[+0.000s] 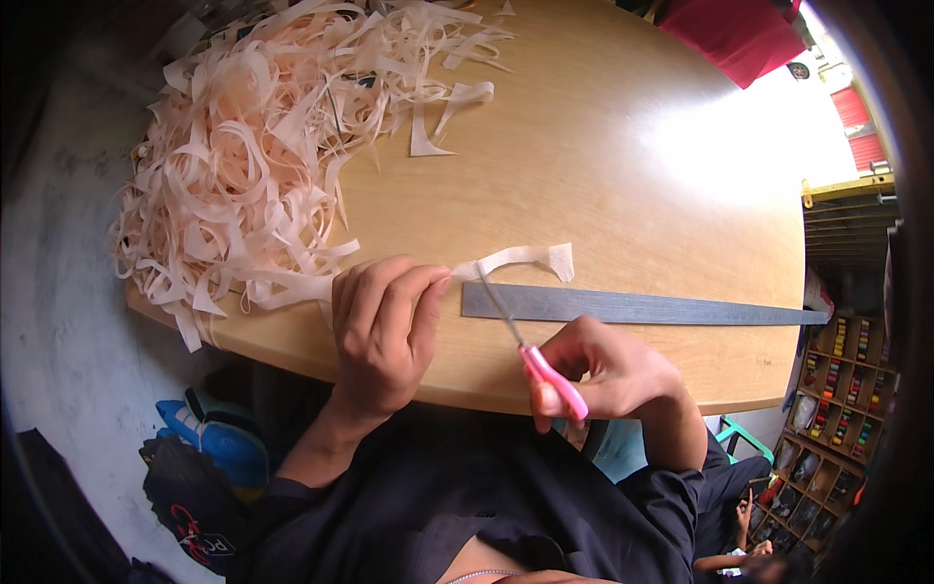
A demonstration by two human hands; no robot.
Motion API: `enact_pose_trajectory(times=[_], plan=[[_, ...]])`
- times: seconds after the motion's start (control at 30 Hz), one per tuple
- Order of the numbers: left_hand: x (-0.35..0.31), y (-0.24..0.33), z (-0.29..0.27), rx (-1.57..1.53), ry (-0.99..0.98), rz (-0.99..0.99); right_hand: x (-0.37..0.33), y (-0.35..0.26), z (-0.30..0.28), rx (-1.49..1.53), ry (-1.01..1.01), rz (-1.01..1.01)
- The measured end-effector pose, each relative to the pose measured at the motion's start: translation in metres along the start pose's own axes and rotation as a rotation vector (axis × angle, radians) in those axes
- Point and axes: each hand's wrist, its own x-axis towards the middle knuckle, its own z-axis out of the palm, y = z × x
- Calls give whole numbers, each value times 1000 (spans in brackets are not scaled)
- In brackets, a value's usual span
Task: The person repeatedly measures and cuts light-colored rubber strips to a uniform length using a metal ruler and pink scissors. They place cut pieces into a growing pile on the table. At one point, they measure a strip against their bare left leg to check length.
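Between the fingertips of my left hand (386,321) is a pale peach fabric strip (511,257), whose free end curls out to the right over the table. My right hand (610,370) grips scissors (555,382) with pink handles. Their thin metal blades point up and left and meet the strip just right of my left fingertips. Whether the blades are fully closed is hard to make out. A long grey metal ruler (623,305) lies flat beyond my right hand, beside the strip.
A large tangled heap of peach fabric scraps (243,165) covers the left of the wooden table (584,175). Red cloth (730,39) hangs at the far right edge. A rack of thread spools (844,389) stands at the right, with another person's hand (744,511) near it.
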Motion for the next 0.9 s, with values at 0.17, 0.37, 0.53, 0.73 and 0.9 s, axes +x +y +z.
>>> enact_pose_trajectory(times=[0.17,0.37,0.53,0.73,0.9], plan=[[-2,-1,-3,0,22,72,5,-6,6,-18,-105,157],[-3,-1,-4,8,35,89,5,-6,6,9,-103,133],[-3,-1,-4,22,39,101,4,-5,6,14,-90,146],[-5,0,-6,43,49,161,4,-5,6,57,-90,98],[-6,0,-7,56,23,222,5,-4,6,55,-74,109]])
